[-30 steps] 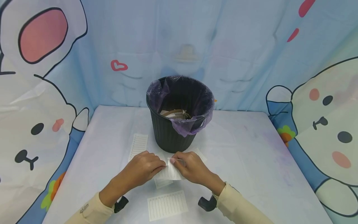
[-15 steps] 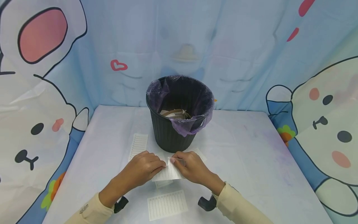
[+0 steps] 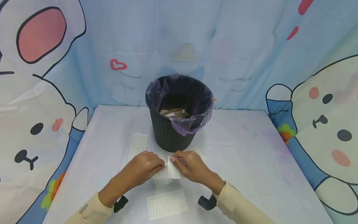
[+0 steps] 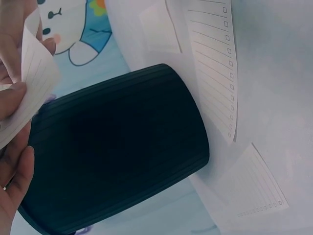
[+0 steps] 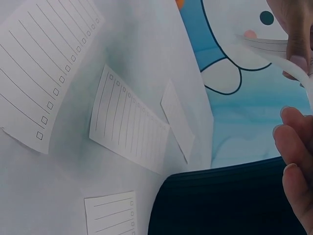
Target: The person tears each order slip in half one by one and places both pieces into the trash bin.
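Left hand (image 3: 146, 166): bare, fingers curled, thumb and fingers pinching the near-left part of a white paper sheet printed with thin ruled lines (image 3: 169, 173). Right hand (image 3: 191, 168): bare, curled likewise, thumb laid over the same sheet and pinching it just beside the left. Held sheet: between the two hands, raised off the surface, on the person's side of the bin; bent, as both wrist views show. Whether it is torn cannot be told.

Bin (image 3: 172, 133): round, black, ribbed sides, upright, lined with a translucent purple plastic bag (image 3: 187, 126) folded over the rim; brown and whitish scraps (image 3: 174, 114) lie inside.

Loose paper, white: one lined strip (image 3: 139, 143) left of the bin; one lined sheet with a row of small boxes (image 3: 167, 204) nearest the person; one piece (image 3: 163, 183) partly beneath the held sheet; one piece (image 3: 200, 153) partly hidden behind the right hand.

Surface (image 3: 251, 161): white covering. Backdrop (image 3: 237, 37): light-blue cloth printed with white cartoon animals. Sleeves (image 3: 240, 203): cream, both arms.
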`<state>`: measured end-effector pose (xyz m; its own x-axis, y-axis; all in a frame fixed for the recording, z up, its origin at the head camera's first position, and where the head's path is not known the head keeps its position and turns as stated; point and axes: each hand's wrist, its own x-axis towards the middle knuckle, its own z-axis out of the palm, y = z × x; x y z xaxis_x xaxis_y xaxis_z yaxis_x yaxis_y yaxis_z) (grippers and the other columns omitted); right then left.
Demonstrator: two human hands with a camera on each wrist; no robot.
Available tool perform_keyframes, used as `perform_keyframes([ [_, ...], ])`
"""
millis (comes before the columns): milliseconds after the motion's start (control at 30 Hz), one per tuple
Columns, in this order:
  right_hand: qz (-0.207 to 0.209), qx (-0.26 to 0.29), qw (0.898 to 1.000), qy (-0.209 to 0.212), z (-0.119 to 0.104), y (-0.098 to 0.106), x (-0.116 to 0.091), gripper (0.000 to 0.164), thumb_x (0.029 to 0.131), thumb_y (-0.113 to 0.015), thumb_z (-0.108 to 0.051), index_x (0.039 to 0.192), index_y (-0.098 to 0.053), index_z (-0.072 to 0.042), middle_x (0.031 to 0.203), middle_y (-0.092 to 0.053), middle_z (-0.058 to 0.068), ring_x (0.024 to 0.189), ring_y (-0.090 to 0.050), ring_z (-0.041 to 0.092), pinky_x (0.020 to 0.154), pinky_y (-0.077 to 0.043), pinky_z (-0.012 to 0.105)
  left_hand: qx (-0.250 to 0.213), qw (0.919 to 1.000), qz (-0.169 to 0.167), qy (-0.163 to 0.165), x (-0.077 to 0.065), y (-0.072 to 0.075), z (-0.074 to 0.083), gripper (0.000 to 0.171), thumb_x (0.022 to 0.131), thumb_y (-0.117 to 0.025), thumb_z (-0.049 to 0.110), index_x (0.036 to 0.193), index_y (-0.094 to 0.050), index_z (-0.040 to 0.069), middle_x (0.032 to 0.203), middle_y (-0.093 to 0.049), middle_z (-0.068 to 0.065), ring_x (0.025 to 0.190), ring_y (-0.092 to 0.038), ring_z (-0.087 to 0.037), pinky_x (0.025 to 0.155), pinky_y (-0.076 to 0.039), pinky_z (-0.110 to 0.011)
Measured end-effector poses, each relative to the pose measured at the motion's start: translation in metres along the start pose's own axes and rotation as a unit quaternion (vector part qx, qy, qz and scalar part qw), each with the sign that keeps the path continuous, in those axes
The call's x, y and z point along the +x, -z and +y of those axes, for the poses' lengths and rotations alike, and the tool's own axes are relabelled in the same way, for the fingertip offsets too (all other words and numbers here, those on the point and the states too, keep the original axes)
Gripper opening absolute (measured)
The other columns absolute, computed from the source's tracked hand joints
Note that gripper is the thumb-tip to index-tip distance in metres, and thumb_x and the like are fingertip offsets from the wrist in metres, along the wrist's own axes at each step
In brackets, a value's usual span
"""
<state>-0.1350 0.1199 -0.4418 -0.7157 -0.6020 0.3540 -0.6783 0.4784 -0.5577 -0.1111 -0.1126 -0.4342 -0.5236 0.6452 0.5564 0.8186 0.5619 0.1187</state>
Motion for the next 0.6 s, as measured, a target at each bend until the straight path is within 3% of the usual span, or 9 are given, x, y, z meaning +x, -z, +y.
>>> perform_keyframes([
  [600,0.012,-0.006,1.0,-0.008,0.0023,-0.0023,-0.0012,0.012,0.098,-0.064,-0.011,0.09,-0.072,-0.007,0.08,-0.074,0.0,0.063,-0.051,-0.001,0.056,-0.045,0.016,0.014,0.9992,0.03,-0.024,-0.0005,0.0022,0.0041,0.021,0.073,-0.089,0.009,0.089,-0.077,0.014,0.079,-0.069,0.007,0.071,-0.058,-0.008,0.067,-0.05,-0.021],
])
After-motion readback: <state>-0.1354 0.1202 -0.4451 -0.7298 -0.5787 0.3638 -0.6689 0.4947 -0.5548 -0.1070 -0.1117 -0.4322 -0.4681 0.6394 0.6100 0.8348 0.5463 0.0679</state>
